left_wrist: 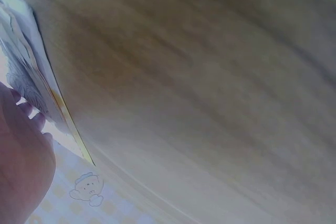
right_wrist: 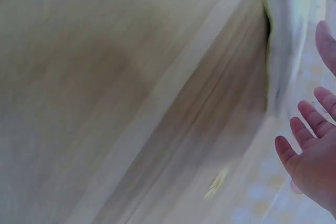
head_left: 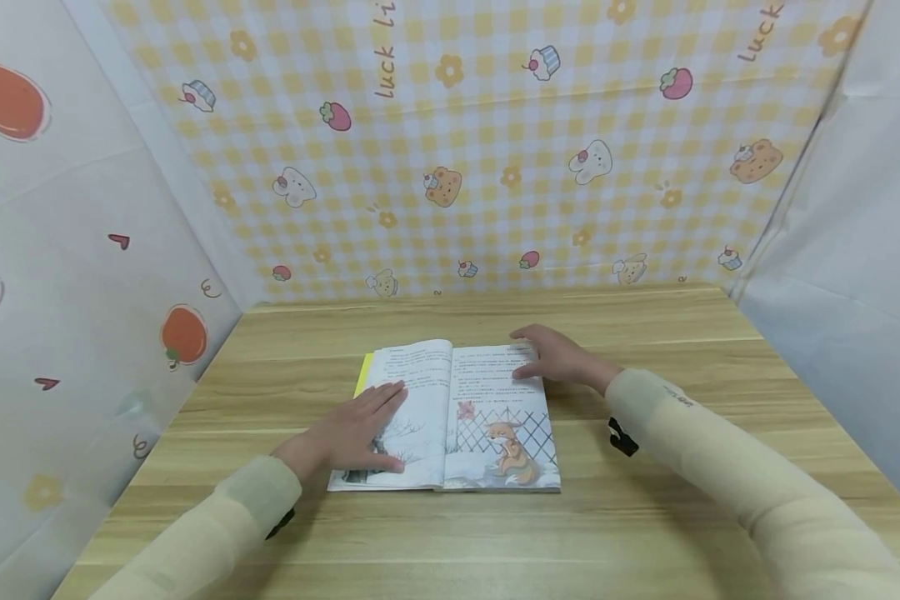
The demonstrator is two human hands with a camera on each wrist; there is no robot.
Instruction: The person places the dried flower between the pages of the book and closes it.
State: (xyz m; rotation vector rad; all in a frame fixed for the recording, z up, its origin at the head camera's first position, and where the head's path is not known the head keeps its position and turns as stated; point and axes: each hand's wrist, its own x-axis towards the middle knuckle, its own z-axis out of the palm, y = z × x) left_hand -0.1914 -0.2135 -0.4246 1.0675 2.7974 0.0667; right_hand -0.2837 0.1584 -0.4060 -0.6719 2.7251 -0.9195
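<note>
An open picture book (head_left: pixel 487 450) lies on the wooden table, its left page printed with text and a snowy scene, its right page with text and a fox by a fence. My left hand (head_left: pixel 356 429) lies flat across the left page, fingers straight and thumb spread toward the spine. At the upper right corner of the right page is my right hand (head_left: pixel 558 357), fingers spread over the page edge. In the right wrist view, the fingers of the right hand (right_wrist: pixel 315 145) are apart and loosely extended beside the book's edge (right_wrist: pixel 283 40).
The wooden table (head_left: pixel 645 517) reaches back to a yellow checked cloth wall (head_left: pixel 495 217) with cartoon prints. White hangings stand at the left (head_left: pixel 82 250) and right (head_left: pixel 855 208). A yellow strip (head_left: pixel 362 375) shows at the book's left edge.
</note>
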